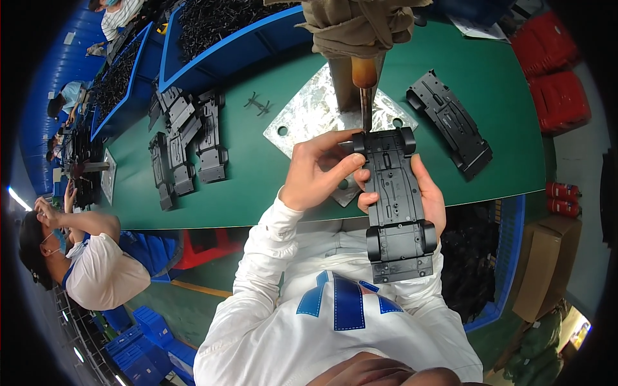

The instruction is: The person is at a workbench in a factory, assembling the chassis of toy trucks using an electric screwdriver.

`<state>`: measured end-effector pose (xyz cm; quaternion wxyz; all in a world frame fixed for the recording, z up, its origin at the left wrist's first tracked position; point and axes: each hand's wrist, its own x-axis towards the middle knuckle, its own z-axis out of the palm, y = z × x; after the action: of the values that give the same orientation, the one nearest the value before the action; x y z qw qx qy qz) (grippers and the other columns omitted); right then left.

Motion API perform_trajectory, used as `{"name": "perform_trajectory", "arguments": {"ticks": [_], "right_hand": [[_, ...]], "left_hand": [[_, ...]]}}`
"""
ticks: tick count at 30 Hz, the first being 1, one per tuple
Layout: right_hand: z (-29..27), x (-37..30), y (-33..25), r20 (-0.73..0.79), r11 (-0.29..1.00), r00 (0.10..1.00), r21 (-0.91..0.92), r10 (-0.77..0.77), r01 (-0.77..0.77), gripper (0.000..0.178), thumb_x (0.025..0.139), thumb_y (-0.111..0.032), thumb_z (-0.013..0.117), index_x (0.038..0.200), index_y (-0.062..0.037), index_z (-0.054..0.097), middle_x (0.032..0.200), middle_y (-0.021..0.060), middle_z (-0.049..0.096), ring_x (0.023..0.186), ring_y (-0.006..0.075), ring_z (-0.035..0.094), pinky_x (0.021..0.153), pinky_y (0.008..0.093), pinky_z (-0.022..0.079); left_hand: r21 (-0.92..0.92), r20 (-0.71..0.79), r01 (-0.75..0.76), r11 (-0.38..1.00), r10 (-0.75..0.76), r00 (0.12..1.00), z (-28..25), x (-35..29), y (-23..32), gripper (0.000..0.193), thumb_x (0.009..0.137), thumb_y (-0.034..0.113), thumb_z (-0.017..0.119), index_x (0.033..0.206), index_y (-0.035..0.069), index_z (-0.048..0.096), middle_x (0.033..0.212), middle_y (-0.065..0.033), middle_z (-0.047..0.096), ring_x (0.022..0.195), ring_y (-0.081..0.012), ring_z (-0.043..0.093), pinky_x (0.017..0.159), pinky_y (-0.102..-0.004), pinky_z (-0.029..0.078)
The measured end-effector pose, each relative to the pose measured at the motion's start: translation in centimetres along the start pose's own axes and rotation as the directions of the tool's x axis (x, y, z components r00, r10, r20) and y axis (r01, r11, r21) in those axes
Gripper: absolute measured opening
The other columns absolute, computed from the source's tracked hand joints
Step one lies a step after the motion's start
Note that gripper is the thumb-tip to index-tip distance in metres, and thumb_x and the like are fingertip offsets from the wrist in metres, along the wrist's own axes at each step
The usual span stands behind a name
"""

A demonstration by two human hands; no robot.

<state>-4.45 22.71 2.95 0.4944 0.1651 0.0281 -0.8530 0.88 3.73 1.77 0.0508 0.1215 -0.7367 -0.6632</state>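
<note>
Green table (248, 161) spans the view in front of me. A blue bin (235, 56) full of small black parts stands at its far left. Near the middle lies a metal plate (299, 119), set at an angle, with a post (344, 90) rising over it and a bundle of cloth (351, 32) wrapped around the top.

Work piece: one black plastic base (394, 193), long, wheel arches at both ends. It is in my hands at the near edge of the table, its far end under the post, its near end over my lap. My right hand (430, 193) grips it from the right side and below. My left hand (312, 170) pinches the far left corner between thumb and forefinger; whether a smaller part is also held there, I cannot tell.

One similar base (450, 122) lies apart to the right; a group of bases (187, 138) lies to the left. Beside that group: a small black part (257, 104). Smallest: a thin rod (367, 109) below an amber handle (364, 73), pointing down at that corner. Contact unclear.

Step, my judgement: lining up the corner with the rod. Next move calls for steady support, with the left fingertips kept clear.
</note>
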Motion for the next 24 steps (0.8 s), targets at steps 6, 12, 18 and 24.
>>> {"name": "perform_trajectory", "arguments": {"ticks": [6,12,18,24], "right_hand": [[-0.06,-0.02,0.01,0.002,1.000,1.000,-0.008,-0.004,0.004,0.057,0.109,-0.045,0.038,0.145,-0.0004,0.045,0.133,0.0187,0.053,0.115,0.0290,0.048,0.084,0.0399,0.048],[-0.06,0.03,-0.01,-0.002,1.000,1.000,-0.020,-0.016,0.016,0.058,0.109,-0.045,0.040,0.145,-0.0005,0.045,0.133,0.0191,0.054,0.115,0.0295,0.048,0.084,0.0399,0.048],[0.02,0.00,-0.04,0.003,1.000,1.000,-0.021,-0.017,0.017,0.056,0.109,-0.045,0.040,0.145,-0.0015,0.046,0.133,0.0188,0.055,0.115,0.0298,0.048,0.084,0.0399,0.048],[0.07,0.02,0.02,0.002,0.999,1.000,-0.027,-0.024,0.024,0.056,0.109,-0.045,0.040,0.144,-0.0020,0.046,0.133,0.0186,0.055,0.114,0.0297,0.048,0.084,0.0401,0.048]], "left_hand": [[-0.016,-0.001,0.009,1.000,-0.009,1.000,0.07,-0.03,0.01,0.044,0.089,0.013,0.074,0.130,-0.002,0.065,0.091,-0.0114,0.075,0.081,-0.0124,0.071,0.076,-0.0277,0.057],[-0.022,0.001,0.020,1.000,-0.020,1.000,0.08,0.01,0.14,0.043,0.089,0.013,0.075,0.129,-0.001,0.066,0.091,-0.0110,0.075,0.082,-0.0124,0.071,0.077,-0.0275,0.057],[-0.021,-0.002,0.017,1.000,-0.017,1.000,0.14,0.06,0.10,0.043,0.089,0.013,0.075,0.129,-0.001,0.066,0.092,-0.0111,0.075,0.082,-0.0126,0.071,0.077,-0.0278,0.058],[-0.025,-0.007,0.012,1.000,-0.013,1.000,0.15,0.06,-0.08,0.043,0.089,0.012,0.075,0.129,-0.001,0.066,0.092,-0.0119,0.075,0.082,-0.0134,0.071,0.077,-0.0284,0.058]]}}
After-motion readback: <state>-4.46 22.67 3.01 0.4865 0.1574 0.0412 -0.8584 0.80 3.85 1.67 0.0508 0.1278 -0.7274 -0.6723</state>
